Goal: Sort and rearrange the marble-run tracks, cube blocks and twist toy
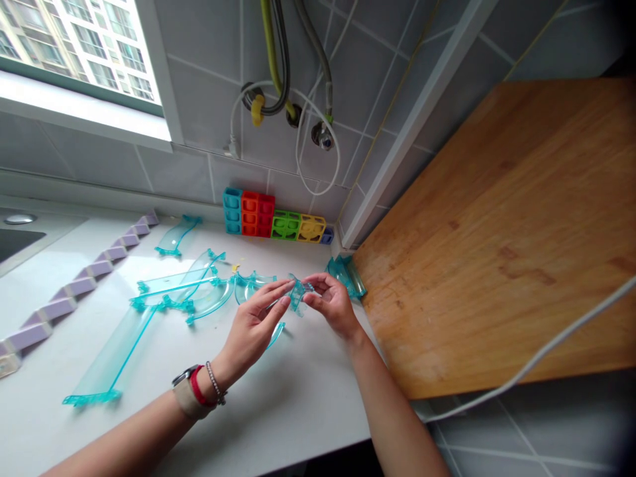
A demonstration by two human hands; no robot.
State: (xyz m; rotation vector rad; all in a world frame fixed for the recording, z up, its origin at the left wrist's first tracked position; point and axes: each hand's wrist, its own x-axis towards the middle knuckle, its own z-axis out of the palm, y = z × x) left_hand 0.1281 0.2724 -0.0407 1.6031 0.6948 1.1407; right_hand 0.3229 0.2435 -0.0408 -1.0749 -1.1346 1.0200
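The head camera looks forward and down across the nearby counter (303,397) toward the tiled wall (209,99)

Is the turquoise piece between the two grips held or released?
Held: the left grip and right grip touch the turquoise piece from opposite sides. Whether it touches the counter, I cannot tell.

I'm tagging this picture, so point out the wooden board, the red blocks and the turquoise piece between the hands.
Wooden board (514,242): head view, middle of its broad face.
Red blocks (258,214): head view, their middle.
Turquoise piece (297,297): head view, its middle.
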